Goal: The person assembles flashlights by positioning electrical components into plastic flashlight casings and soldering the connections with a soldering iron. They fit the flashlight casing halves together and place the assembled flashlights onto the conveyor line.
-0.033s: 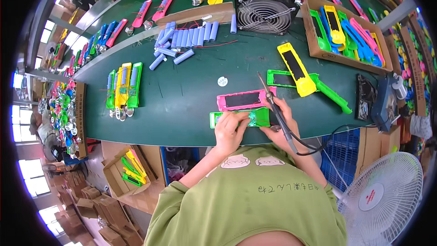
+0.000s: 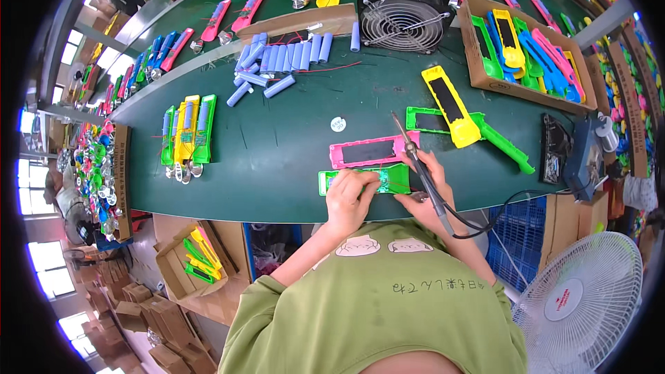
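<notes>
A green plastic casing [image 2: 400, 186] lies at the table's near edge, a small green circuit board [image 2: 383, 177] and thin red wires inside it. Over its left part, my left hand [image 2: 348, 199] is closed in a pinch; whatever is between the fingertips is hidden. My right hand [image 2: 435, 192] grips a soldering iron [image 2: 428, 181] like a pen, its tip pointing up and away, clear of the board. The lower fingers of that hand are beside the casing's right end, near a small shiny part. Just beyond lies a pink casing [image 2: 337, 156] with a dark strip.
Yellow [image 2: 463, 130] and green casings [image 2: 509, 143] lie crossed at right. Blue cylindrical cells [image 2: 284, 57] are heaped beyond, near a black fan [image 2: 402, 17] and a carton of casings [image 2: 516, 90]. Three wired casings [image 2: 185, 131] stand left. The iron's cable [image 2: 495, 218] runs to a blue-grey unit [image 2: 589, 152].
</notes>
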{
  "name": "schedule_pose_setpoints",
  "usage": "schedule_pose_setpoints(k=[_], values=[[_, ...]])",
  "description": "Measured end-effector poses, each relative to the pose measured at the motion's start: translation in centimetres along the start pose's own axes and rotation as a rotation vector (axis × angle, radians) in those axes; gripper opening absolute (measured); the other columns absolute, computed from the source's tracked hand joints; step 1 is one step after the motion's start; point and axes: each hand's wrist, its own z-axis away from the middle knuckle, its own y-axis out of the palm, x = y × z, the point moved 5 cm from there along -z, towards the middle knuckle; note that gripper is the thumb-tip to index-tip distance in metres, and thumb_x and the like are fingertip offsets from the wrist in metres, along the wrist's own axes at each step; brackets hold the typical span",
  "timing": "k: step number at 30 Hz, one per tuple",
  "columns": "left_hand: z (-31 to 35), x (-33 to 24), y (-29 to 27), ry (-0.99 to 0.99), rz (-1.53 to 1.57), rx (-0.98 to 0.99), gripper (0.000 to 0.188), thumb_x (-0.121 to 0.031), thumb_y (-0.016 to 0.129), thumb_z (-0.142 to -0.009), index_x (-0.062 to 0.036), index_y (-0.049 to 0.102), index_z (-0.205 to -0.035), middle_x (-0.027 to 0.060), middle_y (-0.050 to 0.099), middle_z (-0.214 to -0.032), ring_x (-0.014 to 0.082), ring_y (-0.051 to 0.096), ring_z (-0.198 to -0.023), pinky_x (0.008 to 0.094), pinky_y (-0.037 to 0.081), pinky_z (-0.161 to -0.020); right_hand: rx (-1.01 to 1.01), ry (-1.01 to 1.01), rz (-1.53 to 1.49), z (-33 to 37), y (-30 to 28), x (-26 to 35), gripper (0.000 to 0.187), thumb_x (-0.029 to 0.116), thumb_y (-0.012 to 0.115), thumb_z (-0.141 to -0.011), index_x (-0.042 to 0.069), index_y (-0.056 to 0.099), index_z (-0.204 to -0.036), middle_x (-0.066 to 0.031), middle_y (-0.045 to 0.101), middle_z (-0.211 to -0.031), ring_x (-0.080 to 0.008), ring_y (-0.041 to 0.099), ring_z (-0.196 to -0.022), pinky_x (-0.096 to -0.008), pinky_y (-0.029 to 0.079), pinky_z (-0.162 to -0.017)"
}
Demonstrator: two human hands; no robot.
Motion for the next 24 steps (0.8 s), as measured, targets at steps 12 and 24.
schedule_pose_setpoints(k=[12, 24], values=[[-0.1, -0.2, -0.8, -0.173, 0.019, 0.161, 0.013, 0.004, 0.069, -0.064, -0.0016, 0.063, -0.074, 0.0079, 0.054, -0.088, 0.0198, 0.055, -0.081, 0.0297, 0.046, -0.069, -0.174, -0.133, 0.065, 5.2, -3.2, 0.8, 0.022, 0.007, 0.064, -0.075, 0.004, 0.054, -0.094, -0.0054, 0.064, -0.076, -0.0149, 0.06, -0.064, -0.0502, 0.026, -0.1], [-0.3, -0.4, -0.6, -0.087, -0.071, 0.167, 0.013, 0.006, 0.066, -0.063, -0.0008, 0.059, -0.072, 0.0082, 0.055, -0.091, 0.0206, 0.057, -0.08, 0.0297, 0.048, -0.066, -0.436, 0.326, -0.625, 7.1, -0.7, -2.6, 0.027, -0.003, 0.06, -0.076, -0.006, 0.051, -0.101, -0.0225, 0.039, -0.123, -0.0184, 0.063, -0.077, -0.023, 0.054, -0.064]])
